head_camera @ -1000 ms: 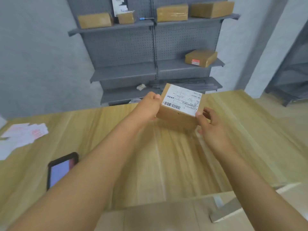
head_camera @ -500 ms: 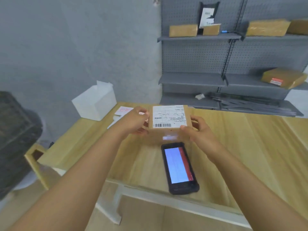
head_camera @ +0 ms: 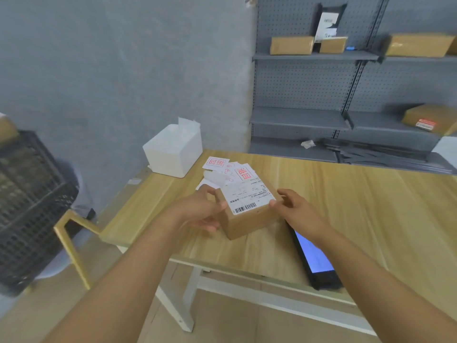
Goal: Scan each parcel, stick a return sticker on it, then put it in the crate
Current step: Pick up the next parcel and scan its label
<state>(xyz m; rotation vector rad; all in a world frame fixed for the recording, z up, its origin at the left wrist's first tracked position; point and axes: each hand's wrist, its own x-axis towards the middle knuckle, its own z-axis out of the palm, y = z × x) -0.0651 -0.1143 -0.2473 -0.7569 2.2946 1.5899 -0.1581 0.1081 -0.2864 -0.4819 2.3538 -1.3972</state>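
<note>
Head view: left hand, right hand grip parcel sides.

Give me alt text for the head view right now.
Both hands, left hand and right hand, hold a small cardboard parcel over the wooden table, label up. Return stickers lie just beyond it, a scanner near the right forearm, a black crate at left.

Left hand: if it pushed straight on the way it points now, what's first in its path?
The left hand already grips the parcel. Beyond that, probably the loose return stickers on the table, though depth is unclear.
</note>
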